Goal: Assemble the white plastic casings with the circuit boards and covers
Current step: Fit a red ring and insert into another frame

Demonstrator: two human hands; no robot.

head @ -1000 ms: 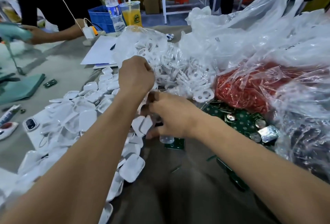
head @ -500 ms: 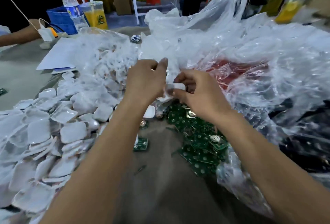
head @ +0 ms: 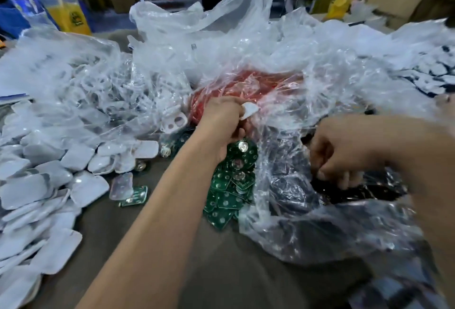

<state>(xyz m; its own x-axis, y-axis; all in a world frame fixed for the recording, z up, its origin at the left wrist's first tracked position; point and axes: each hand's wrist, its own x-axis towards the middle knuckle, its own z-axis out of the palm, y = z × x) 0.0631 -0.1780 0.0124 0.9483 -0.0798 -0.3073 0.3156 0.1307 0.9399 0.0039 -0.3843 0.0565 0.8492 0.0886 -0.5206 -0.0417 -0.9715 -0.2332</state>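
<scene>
My left hand [head: 221, 121] grips a white plastic casing [head: 250, 109] above the pile of green circuit boards [head: 230, 188], in front of a clear bag of red parts [head: 248, 82]. My right hand [head: 337, 156] is inside the mouth of a clear bag of dark parts [head: 364, 193]. Its fingers curl down among them, and blur hides whether they hold anything. A large heap of white casings [head: 49, 185] lies on the table at the left. One loose circuit board [head: 134, 196] lies beside it.
A clear bag of white ring-shaped pieces [head: 98, 102] sits behind the heap. Crumpled plastic bags [head: 209, 20] fill the back and right. A bottle [head: 22, 1] and a yellow drink cup [head: 69, 13] stand at the far left. The brown table [head: 221, 271] shows in front.
My right hand has let go of the white piece and moved right into the bag of dark parts. My left hand keeps the casing. The view has swung right.
</scene>
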